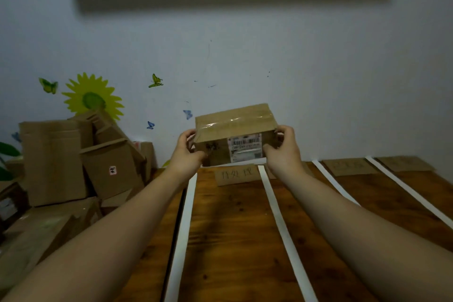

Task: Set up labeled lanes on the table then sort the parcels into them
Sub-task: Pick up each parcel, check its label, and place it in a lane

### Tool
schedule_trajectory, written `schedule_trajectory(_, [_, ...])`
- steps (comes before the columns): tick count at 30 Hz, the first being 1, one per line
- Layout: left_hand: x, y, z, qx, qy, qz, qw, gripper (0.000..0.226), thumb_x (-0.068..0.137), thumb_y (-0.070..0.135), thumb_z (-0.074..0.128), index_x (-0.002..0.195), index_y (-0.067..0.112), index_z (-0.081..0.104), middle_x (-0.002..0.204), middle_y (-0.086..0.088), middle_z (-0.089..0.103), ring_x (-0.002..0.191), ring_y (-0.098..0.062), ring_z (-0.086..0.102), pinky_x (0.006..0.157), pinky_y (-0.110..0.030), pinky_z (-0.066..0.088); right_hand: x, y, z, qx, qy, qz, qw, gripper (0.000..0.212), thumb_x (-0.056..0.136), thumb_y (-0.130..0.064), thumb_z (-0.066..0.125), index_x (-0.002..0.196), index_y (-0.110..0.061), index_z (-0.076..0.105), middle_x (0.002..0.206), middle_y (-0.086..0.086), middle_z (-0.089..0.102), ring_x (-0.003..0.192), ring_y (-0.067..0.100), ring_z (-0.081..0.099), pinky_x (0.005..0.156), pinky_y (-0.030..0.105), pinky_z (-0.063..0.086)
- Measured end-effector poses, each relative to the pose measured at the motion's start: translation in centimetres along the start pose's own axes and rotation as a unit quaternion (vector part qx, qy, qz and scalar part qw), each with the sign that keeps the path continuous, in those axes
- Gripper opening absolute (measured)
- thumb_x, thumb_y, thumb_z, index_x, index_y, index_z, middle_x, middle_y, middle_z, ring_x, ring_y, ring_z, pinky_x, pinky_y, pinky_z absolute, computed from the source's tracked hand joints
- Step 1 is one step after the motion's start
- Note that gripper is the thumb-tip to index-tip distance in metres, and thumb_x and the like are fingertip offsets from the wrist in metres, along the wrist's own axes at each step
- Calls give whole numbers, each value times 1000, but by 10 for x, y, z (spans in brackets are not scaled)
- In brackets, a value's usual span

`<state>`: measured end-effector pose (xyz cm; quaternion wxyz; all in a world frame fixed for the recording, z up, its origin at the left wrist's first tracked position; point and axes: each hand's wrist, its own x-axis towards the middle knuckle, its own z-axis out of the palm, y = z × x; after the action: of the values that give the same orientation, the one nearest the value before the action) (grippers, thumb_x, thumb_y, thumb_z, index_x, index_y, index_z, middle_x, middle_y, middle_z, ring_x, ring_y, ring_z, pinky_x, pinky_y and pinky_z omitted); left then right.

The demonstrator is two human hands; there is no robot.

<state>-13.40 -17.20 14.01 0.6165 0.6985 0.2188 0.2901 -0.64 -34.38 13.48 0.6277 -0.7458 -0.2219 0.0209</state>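
both hands are holding one brown cardboard parcel (235, 133) up above the far end of the wooden table (235, 240), arms stretching forward from the bottom corners. the left hand (187, 152) is gripping the parcel's left end, thumb lying on the near face and fingers wrapping behind; the right hand (282, 148) is clasping the right end, thumb pressing just beside the white shipping label (245, 148) with its barcode. clear tape is running across the parcel's top. the parcel is hanging over the far end of the leftmost lane, directly above a cardboard lane tag (236, 174) bearing handwritten characters. white paper strips (284, 233) are dividing the table into lanes, and two more cardboard tags (349, 166) are lying at the far ends of the lanes to the right, their writing too faint to read. a heap of cardboard boxes (73, 159) is standing left of the table, against a wall carrying sunflower and butterfly stickers (92, 99).
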Motion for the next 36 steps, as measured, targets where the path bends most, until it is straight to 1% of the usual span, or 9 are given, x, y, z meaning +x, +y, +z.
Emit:
schedule_trajectory(6, [-5, -1, 42, 18, 18, -22, 999, 23, 97, 21, 49, 120, 19, 48, 118, -8, 60, 95, -18, 63, 83, -33, 53, 5, 15, -43, -47, 7, 4, 999, 38, 96, -33, 54, 133, -25, 50, 120, 0, 57, 95, 12, 57, 72, 21, 48])
schedule_trajectory(9, [-2, -1, 62, 30, 13, -11, 999, 22, 97, 23, 48, 119, 20, 49, 117, -5, 60, 91, -15, 62, 68, -23, 48, 7, 20, -62, -41, 2, 4, 999, 12, 97, -27, 53, 106, -34, 55, 97, -10, 58, 81, 3, 57, 66, 17, 47])
schedule_trajectory(13, [-1, -7, 84, 8, 7, -20, 1000, 21, 97, 22, 49, 118, 20, 48, 117, -4, 59, 89, -13, 61, 56, -17, 46, 13, 29, -74, -35, 15, 13, 999, 23, 98, -27, 50, 80, -42, 48, 85, -18, 58, 86, 9, 63, 79, 32, 55])
schedule_trajectory(17, [9, -10, 97, 3, -12, -11, 1000, 21, 96, 19, 50, 117, 21, 47, 120, -2, 57, 94, -11, 60, 66, -22, 51, 23, 43, -77, -25, 32, 22, 999, 22, 95, -24, 55, 101, -44, 51, 118, -3, 60, 105, 17, 61, 87, 38, 55])
schedule_trajectory(20, [25, -19, 109, 9, -61, -13, 998, 35, 91, 14, 59, 120, 25, 42, 128, 0, 52, 105, -16, 57, 82, -34, 55, 28, 54, -80, -36, 31, 41, 998, 66, 88, -8, 60, 137, -45, 37, 138, 0, 48, 122, 21, 52, 97, 45, 50])
schedule_trajectory(24, [45, -30, 141, 45, -147, -12, 988, 62, 81, 11, 71, 125, 33, 33, 138, -1, 44, 127, -21, 44, 101, -45, 46, 32, 65, -105, -76, 29, 73, 994, 91, 86, -5, 65, 151, -38, 12, 150, 0, 36, 136, 22, 37, 108, 38, 33])
schedule_trajectory(29, [38, -30, 210, 52, -253, -19, 966, 92, 82, 4, 70, 147, 33, 12, 133, -6, 45, 97, -10, 58, 76, -22, 53, 31, 88, -169, -124, 90, 101, 983, 90, 80, -24, 70, 149, -42, 15, 148, -1, 40, 134, 23, 41, 111, 48, 35])
schedule_trajectory(32, [27, -27, 267, 79, -298, -5, 951, 91, 86, 6, 66, 150, 31, 8, 141, -9, 43, 93, -7, 57, 62, -12, 51, 21, 97, -223, -132, 108, 118, 978, 82, 86, -15, 66, 151, -31, 19, 137, -6, 50, 127, 18, 46, 105, 32, 37])
schedule_trajectory(36, [4, -23, 357, 107, -342, 1, 934, 87, 89, 10, 61, 151, 31, 3, 146, -7, 41, 115, -23, 56, 87, -30, 50, 5, 114, -310, -151, 135, 142, 969, 81, 89, -11, 63, 153, -20, 14, 141, 0, 47, 131, 19, 44, 104, 25, 30])
